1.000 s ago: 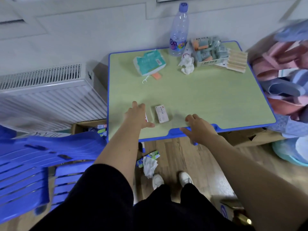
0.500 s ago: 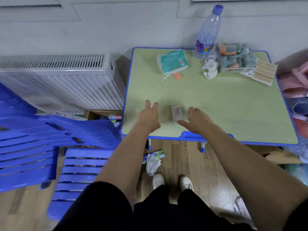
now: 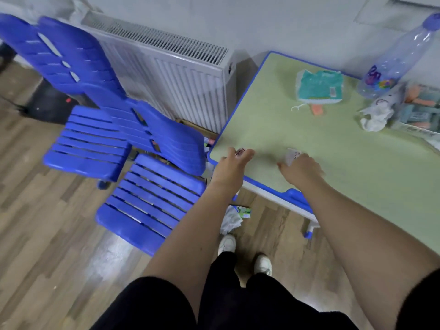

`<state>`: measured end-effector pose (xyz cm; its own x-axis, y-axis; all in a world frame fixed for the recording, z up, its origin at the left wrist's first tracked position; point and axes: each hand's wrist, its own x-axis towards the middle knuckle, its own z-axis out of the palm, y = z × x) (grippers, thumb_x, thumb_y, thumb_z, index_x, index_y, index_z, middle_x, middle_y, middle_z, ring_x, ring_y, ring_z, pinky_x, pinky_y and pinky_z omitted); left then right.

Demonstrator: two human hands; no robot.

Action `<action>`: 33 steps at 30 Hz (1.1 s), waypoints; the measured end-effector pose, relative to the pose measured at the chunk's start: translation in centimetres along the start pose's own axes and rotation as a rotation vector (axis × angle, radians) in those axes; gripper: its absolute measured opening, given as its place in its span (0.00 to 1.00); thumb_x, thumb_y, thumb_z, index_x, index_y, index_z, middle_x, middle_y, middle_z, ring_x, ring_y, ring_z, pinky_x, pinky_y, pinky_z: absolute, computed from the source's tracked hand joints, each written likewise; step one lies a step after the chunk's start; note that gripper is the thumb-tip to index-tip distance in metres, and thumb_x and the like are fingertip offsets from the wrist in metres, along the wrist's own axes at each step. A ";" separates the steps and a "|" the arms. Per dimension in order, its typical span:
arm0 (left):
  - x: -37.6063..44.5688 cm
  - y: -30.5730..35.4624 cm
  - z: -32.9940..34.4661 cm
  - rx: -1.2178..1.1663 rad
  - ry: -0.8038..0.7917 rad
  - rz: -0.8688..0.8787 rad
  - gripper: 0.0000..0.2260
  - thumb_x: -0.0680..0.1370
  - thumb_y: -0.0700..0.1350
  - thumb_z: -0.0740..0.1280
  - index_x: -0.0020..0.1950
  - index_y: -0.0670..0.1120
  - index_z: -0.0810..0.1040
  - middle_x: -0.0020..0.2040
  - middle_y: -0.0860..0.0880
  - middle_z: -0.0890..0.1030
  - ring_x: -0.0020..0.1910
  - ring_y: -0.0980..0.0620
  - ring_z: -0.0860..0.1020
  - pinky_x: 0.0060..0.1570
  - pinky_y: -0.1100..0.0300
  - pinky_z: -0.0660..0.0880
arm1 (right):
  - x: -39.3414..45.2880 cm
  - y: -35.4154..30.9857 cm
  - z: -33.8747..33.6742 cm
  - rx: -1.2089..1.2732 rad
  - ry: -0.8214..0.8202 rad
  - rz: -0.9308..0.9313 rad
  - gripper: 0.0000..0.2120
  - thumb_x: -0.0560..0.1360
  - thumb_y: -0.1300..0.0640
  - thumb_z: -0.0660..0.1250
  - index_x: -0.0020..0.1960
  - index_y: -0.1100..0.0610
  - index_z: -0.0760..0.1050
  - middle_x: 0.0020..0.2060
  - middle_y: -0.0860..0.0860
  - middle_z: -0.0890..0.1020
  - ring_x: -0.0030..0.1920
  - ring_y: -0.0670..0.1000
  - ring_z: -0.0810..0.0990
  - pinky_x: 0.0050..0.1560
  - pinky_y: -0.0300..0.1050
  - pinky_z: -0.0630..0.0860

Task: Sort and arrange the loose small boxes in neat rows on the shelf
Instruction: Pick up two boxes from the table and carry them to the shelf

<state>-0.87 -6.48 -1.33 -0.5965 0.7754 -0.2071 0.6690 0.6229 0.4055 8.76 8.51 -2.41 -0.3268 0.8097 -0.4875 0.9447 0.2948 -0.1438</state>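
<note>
Green-topped table (image 3: 333, 151) with blue edging, set against a white wall beside a radiator (image 3: 171, 65): at its near left corner, the left hand (image 3: 232, 166) curls around a small box (image 3: 240, 152) of which only a red-marked edge shows, and the right hand (image 3: 300, 166) covers and grips a white small box (image 3: 292, 155) lying on the tabletop just beside it. Further back: teal tissue pack (image 3: 320, 85), crumpled tissue (image 3: 376, 117), clear plastic bottle (image 3: 400, 58), and at the right edge an open carton (image 3: 421, 110) holding blurred teal and orange packets. Blue slatted chairs (image 3: 133, 144) stand left, on wood flooring.
</note>
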 end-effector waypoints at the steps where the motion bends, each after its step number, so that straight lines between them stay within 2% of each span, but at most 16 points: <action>1: -0.6 -0.1 0.3 -0.019 0.022 -0.026 0.24 0.70 0.30 0.59 0.63 0.48 0.69 0.53 0.40 0.67 0.38 0.41 0.68 0.40 0.46 0.71 | 0.0 0.1 0.0 0.006 0.000 -0.007 0.27 0.75 0.44 0.62 0.66 0.61 0.64 0.60 0.57 0.75 0.60 0.58 0.74 0.54 0.48 0.70; 5: -2.8 -0.6 2.0 -0.033 0.114 -0.103 0.20 0.72 0.31 0.60 0.61 0.47 0.70 0.53 0.40 0.68 0.48 0.37 0.71 0.45 0.45 0.71 | -0.5 0.3 -0.3 0.011 -0.004 -0.123 0.25 0.73 0.56 0.65 0.66 0.62 0.62 0.62 0.59 0.72 0.62 0.59 0.73 0.56 0.48 0.71; 10: -5.6 0.4 2.4 -0.073 0.198 -0.219 0.20 0.74 0.32 0.57 0.64 0.44 0.70 0.55 0.37 0.68 0.50 0.38 0.70 0.46 0.49 0.67 | -1.6 1.0 -0.2 -0.149 0.074 -0.433 0.24 0.76 0.56 0.65 0.65 0.67 0.60 0.61 0.63 0.68 0.60 0.63 0.72 0.54 0.51 0.70; 12: -6.9 0.6 2.6 -0.058 0.242 -0.219 0.18 0.74 0.33 0.55 0.63 0.41 0.71 0.54 0.35 0.70 0.51 0.37 0.70 0.48 0.46 0.69 | -2.3 1.2 -0.3 -0.212 0.094 -0.565 0.24 0.76 0.56 0.66 0.64 0.67 0.61 0.60 0.64 0.68 0.58 0.64 0.73 0.53 0.52 0.70; 15: -8.7 -0.4 3.3 -0.016 0.216 -0.288 0.16 0.78 0.37 0.57 0.66 0.48 0.68 0.57 0.37 0.68 0.48 0.36 0.72 0.41 0.45 0.71 | -3.6 0.8 -0.2 -0.287 0.120 -0.762 0.22 0.75 0.57 0.66 0.62 0.66 0.63 0.58 0.63 0.69 0.56 0.63 0.72 0.52 0.52 0.69; 18: -10.8 -1.7 3.2 0.063 0.138 -0.366 0.22 0.78 0.36 0.61 0.69 0.50 0.61 0.57 0.40 0.67 0.51 0.38 0.72 0.37 0.51 0.67 | -5.1 -0.4 0.5 -0.350 0.114 -0.917 0.20 0.75 0.58 0.66 0.62 0.65 0.64 0.58 0.62 0.68 0.55 0.62 0.72 0.51 0.52 0.70; 20: -12.2 -2.8 2.5 0.065 0.147 -0.460 0.26 0.76 0.33 0.61 0.71 0.48 0.58 0.57 0.41 0.68 0.53 0.38 0.71 0.36 0.53 0.66 | -6.2 -1.7 1.3 -0.386 0.101 -0.993 0.19 0.75 0.58 0.65 0.61 0.64 0.64 0.58 0.61 0.68 0.56 0.61 0.71 0.51 0.52 0.70; 24: -15.3 -6.5 1.2 -0.001 0.214 -0.627 0.19 0.76 0.33 0.61 0.65 0.41 0.64 0.58 0.40 0.72 0.54 0.39 0.73 0.38 0.52 0.66 | -8.6 -5.7 3.5 -0.460 0.062 -1.116 0.20 0.76 0.58 0.64 0.63 0.64 0.63 0.60 0.60 0.67 0.57 0.60 0.70 0.53 0.51 0.68; 27: -19.0 -9.9 0.2 -0.047 0.290 -0.739 0.15 0.76 0.33 0.59 0.62 0.40 0.67 0.57 0.41 0.73 0.56 0.40 0.72 0.40 0.51 0.67 | -11.5 -9.6 5.7 -0.502 0.044 -1.193 0.20 0.75 0.58 0.65 0.63 0.63 0.63 0.62 0.61 0.66 0.60 0.61 0.69 0.56 0.52 0.68; 33: -28.2 -18.9 -2.1 -0.069 0.382 -0.938 0.15 0.75 0.32 0.58 0.60 0.40 0.69 0.58 0.41 0.74 0.56 0.40 0.71 0.43 0.49 0.68 | -21.5 -18.7 12.4 -0.568 -0.021 -1.372 0.19 0.77 0.56 0.63 0.63 0.63 0.63 0.62 0.60 0.66 0.60 0.61 0.70 0.53 0.54 0.70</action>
<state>2.41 -40.30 -1.28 -0.9778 -0.1158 -0.1744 -0.1618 0.9466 0.2789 -1.53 -20.66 0.09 -0.9274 -0.2636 -0.2654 -0.2317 0.9618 -0.1456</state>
